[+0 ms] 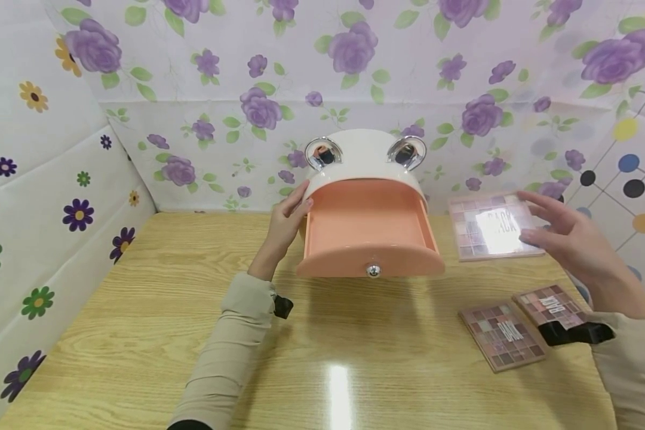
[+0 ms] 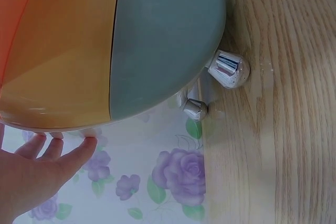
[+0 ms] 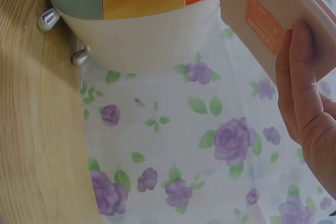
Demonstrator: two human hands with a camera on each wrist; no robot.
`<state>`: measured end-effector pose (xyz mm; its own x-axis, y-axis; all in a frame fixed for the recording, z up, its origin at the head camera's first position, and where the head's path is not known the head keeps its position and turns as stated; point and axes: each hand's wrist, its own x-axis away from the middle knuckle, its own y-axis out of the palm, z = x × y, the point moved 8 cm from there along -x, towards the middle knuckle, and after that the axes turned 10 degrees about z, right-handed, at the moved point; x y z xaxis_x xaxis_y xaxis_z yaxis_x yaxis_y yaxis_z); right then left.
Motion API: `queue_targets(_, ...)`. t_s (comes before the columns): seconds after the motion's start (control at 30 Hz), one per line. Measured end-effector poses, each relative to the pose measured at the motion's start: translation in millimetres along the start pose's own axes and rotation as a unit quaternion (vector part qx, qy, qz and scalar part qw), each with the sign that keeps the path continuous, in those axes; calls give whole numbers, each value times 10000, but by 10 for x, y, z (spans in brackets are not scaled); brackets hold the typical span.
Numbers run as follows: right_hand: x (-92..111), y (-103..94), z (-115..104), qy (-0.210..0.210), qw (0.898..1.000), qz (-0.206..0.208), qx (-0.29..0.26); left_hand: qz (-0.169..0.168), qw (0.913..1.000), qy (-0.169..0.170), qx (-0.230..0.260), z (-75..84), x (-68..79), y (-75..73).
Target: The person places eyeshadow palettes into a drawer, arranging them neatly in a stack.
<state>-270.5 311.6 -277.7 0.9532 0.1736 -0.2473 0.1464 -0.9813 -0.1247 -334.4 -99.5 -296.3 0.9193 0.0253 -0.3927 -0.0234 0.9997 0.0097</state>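
A small frog-faced drawer cabinet point(image 1: 362, 156) stands at the back of the table, its white top carrying two chrome-ringed eyes. Its upper peach drawer point(image 1: 371, 261) is pulled out and nothing lies in it. My left hand point(image 1: 285, 227) rests against the cabinet's left side, the fingertips touching the wall in the left wrist view. To the right of the cabinet, my right hand point(image 1: 575, 242) holds an eyeshadow palette point(image 1: 470, 230) raised above the table, gripped at its right edge. The right wrist view shows the palette's back with an orange label point(image 3: 262, 24).
Two more eyeshadow palettes point(image 1: 502, 337) lie side by side on the wood-grain table point(image 1: 140, 334) at the right, one partly behind the right wrist strap. Yellow point(image 2: 63, 51) and grey-green point(image 2: 168, 40) drawer fronts sit lower on the cabinet, above chrome feet point(image 2: 229, 70). Flowered cloth point(image 1: 301, 77) hangs behind.
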Motion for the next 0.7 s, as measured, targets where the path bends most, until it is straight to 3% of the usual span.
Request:
queue_targets(0.07,-16,6,-7,105,9990,168,408,-12,10000,15,18,0,-1,2)
queue_targets(0.2,-63,104,-69,100,9996,169,185,-13,10000,48,46,2,-2,3)
queue_targets(0.53,-173,363,-281,-615,9931,-205,-975,4,10000,28,19,-7,-1,-1)
queue_targets(0.7,-215,451,-355,-740,9770,-626,-1898,-48,10000,42,11,-12,-4,1)
